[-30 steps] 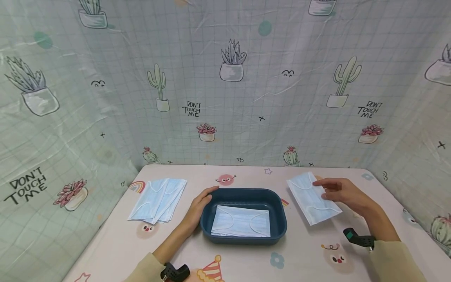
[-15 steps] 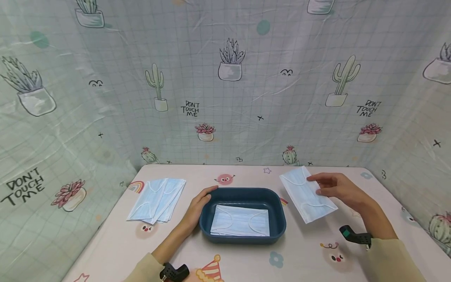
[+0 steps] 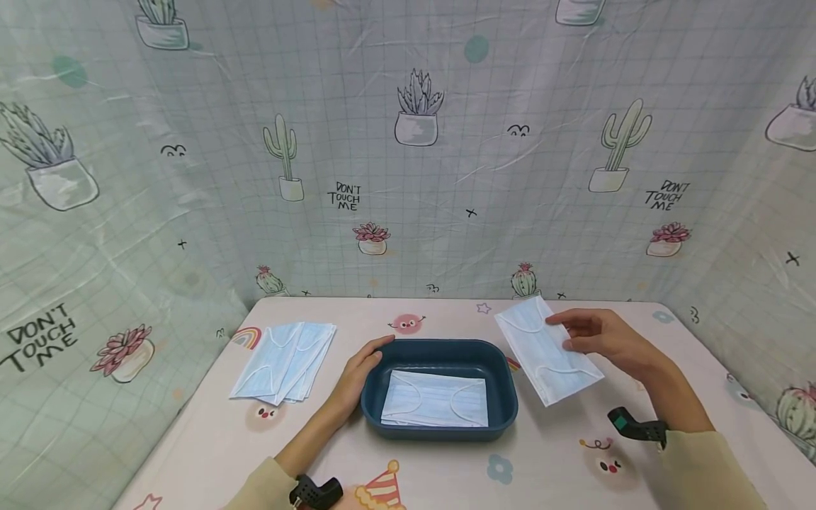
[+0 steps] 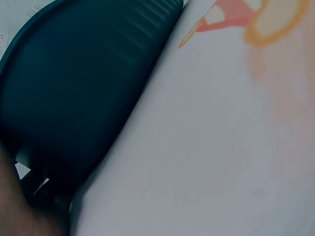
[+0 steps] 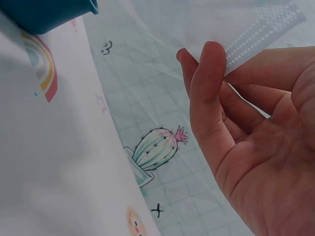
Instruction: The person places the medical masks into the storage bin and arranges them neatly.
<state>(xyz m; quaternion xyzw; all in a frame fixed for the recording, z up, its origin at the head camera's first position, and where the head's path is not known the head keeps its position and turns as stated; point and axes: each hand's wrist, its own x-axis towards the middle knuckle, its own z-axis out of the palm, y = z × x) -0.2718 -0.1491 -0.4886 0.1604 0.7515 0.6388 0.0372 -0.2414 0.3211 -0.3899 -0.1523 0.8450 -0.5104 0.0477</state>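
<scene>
A blue-and-white disposable face mask [image 3: 542, 347] hangs tilted above the table, right of a dark blue plastic box [image 3: 440, 433]. My right hand [image 3: 605, 340] pinches the mask by its right edge between thumb and fingers; the right wrist view shows the mask's corner [image 5: 256, 42] at the fingertips. My left hand [image 3: 358, 375] holds the box at its left side, with fingers round the far left corner of the rim. In the left wrist view part of that hand [image 4: 22, 211] lies against the box's outer wall [image 4: 74, 88]. Inside the box lie stacked masks [image 3: 436, 400], ear loops showing.
Several overlapping face masks [image 3: 283, 361] lie on the table at left. The pale table cover [image 3: 446, 478] has printed cartoon figures. A curtain [image 3: 472, 170] with cactus prints rises behind the table and along both sides.
My right hand has carried the mask left and slightly up, closer to the box. The left hand, the box and the other masks stay put.
</scene>
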